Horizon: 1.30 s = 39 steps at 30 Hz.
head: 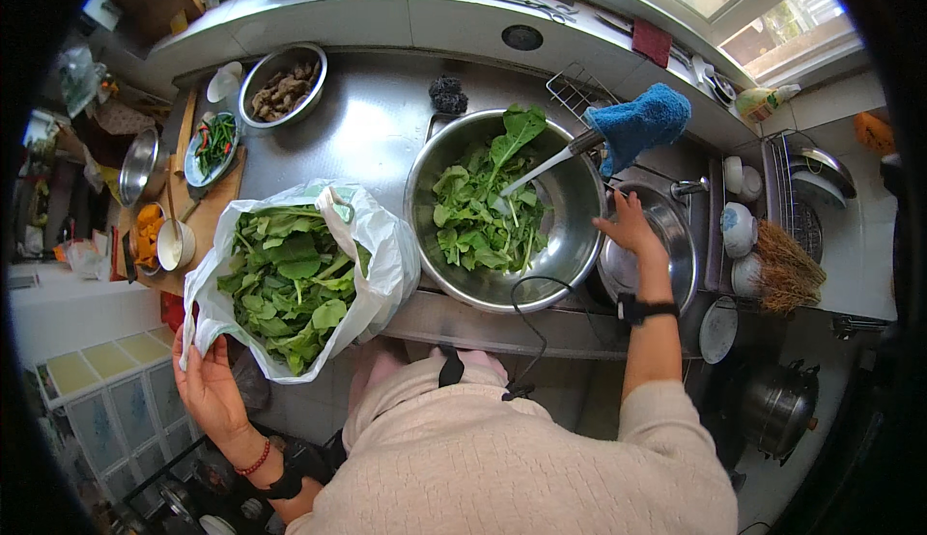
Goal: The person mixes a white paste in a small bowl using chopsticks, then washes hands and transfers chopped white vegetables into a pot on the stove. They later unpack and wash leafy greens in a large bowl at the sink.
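My left hand (pixel 210 383) pinches the near left rim of a white plastic bag (pixel 395 260), which is packed with leafy greens (pixel 290 281). To its right stands a large stainless-steel bowl (pixel 572 245) with loose green leaves (pixel 485 223) in it. A pale stream, apparently water, runs into this bowl from a tap (pixel 585 142) draped with a blue cloth (pixel 641 122). My right hand (pixel 631 225) holds nothing, its fingers spread above a smaller metal basin (pixel 677 260). Its thumb is close to the large bowl's right rim; whether they touch I cannot tell.
At the back left, a steel bowl (pixel 319 93) contains brown lumpy pieces. A plate of green and red chillies (pixel 215 140) and a white cup (pixel 181 249) sit by a wooden board (pixel 230 187). A black scourer (pixel 447 95) lies behind the large bowl. Bowls (pixel 739 231) and a straw brush (pixel 789 267) stand right.
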Motion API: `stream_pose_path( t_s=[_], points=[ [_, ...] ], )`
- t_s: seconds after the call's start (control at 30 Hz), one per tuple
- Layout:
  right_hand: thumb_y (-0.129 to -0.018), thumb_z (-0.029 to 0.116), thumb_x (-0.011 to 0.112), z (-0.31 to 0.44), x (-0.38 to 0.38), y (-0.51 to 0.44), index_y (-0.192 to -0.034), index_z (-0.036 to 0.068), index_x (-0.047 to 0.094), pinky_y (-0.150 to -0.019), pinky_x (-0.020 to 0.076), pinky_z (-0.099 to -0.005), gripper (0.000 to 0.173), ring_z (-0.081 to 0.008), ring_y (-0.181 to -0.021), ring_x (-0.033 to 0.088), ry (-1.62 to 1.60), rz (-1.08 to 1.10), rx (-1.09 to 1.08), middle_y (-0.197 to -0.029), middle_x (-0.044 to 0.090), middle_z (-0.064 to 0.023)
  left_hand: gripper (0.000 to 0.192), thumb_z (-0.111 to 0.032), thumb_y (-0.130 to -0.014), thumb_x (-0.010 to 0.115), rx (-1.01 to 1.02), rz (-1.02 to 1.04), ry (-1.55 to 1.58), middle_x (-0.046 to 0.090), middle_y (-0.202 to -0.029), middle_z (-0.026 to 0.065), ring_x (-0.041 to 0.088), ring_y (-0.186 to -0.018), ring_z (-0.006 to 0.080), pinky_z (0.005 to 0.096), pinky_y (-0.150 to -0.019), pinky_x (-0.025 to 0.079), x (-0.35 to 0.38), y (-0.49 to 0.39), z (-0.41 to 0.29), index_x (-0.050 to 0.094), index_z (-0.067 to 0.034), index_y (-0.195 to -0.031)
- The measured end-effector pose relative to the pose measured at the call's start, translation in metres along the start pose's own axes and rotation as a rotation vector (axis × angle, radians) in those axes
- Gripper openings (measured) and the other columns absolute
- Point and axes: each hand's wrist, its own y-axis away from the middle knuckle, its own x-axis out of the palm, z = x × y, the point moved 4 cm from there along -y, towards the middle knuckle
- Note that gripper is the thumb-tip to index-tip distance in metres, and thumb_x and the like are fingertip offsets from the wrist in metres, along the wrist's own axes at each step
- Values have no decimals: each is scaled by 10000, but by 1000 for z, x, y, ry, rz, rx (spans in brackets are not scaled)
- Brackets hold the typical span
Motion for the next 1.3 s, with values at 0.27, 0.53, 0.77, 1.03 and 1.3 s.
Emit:
stream_pose_path(
  t_s=[0.27, 0.53, 0.77, 1.03, 1.3],
  points=[
    [-851, 30, 636, -10, -146, 265, -1366, 2, 510, -944, 480, -356, 532, -251, -1134, 607, -326, -104, 185, -1215, 636, -188, 369, -38, -910, 494, 58, 19, 65, 603, -1162, 172, 593, -1068, 250, 396, -943, 489, 2, -22, -19, 497, 61, -1265],
    [-814, 38, 659, 312, -96, 254, -1115, -16, 658, -925, 504, -372, 306, -285, -1088, 648, -627, -10, -868, -1129, 685, -167, 346, -87, -979, 470, 37, 126, 133, 393, -664, -52, 366, -597, 41, 191, -581, 332, 11, -42, -36, 497, 90, -1275],
    [-750, 374, 780, 495, 13, 150, -1081, -8, 614, -910, 471, -437, 532, -359, -1044, 560, -130, -334, -1066, -1097, 599, -187, 427, -237, -1041, 473, 225, 354, -285, 411, -660, -80, 368, -603, 14, 175, -579, 309, -3, -46, -54, 496, 52, -1354],
    [-549, 860, 666, 499, 48, 129, -1473, 94, 366, -984, 387, -597, 1237, -465, -1302, 412, 278, 8, -648, -1342, 492, -290, 409, -261, -1049, 460, 479, 435, -364, 568, -807, 5, 501, -737, 62, 203, -730, 420, -20, -60, -57, 514, 11, -1350],
    [-464, 633, 869, 498, 46, 111, -1470, 124, 361, -993, 423, -560, 1237, -412, -1260, 484, 283, 223, -537, -1322, 544, -247, 371, -137, -1043, 420, -152, 744, 393, 540, -699, 30, 469, -575, 94, 243, -554, 421, -29, -60, -66, 457, 33, -1370]
  ],
)
